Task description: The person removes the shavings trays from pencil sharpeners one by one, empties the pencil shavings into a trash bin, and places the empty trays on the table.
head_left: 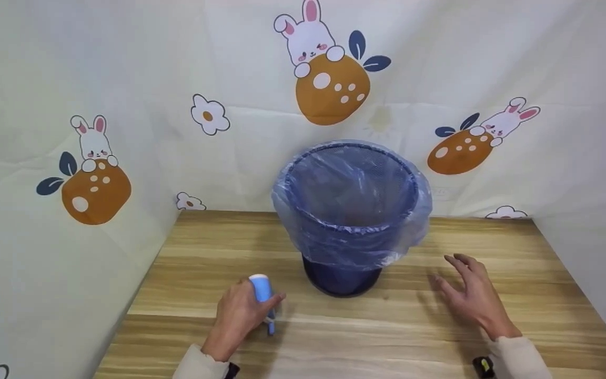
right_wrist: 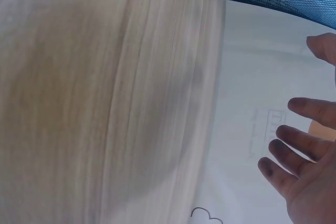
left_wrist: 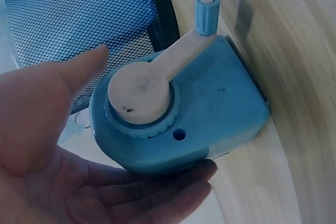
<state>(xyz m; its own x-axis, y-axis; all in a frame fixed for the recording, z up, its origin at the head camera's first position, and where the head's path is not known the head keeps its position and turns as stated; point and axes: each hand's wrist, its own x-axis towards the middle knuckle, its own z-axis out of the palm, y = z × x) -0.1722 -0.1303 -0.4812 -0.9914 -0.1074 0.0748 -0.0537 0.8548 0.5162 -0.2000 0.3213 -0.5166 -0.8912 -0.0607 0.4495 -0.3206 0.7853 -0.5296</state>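
A blue hand-crank pencil sharpener (left_wrist: 226, 98) stands on the wooden table, its pale crank arm (left_wrist: 181, 53) ending in a blue knob. My left hand (head_left: 240, 310) is around it in the head view. Seen from the left wrist, the straight fingers (left_wrist: 157, 195) lie along one side of the body while the thumb stands out straight, apart from the crank face. To the right, my right hand (head_left: 474, 295) hovers over the table with spread, slightly bent fingers and holds nothing. Between and beyond both hands is a dark blue mesh wastebasket (head_left: 342, 281).
A translucent bluish plastic bag (head_left: 355, 252) lines the wastebasket and folds down over its rim. The wooden table (head_left: 203, 242) meets a pale cloth backdrop (head_left: 245, 168) printed with rabbits and flowers, which rises at the back and both sides.
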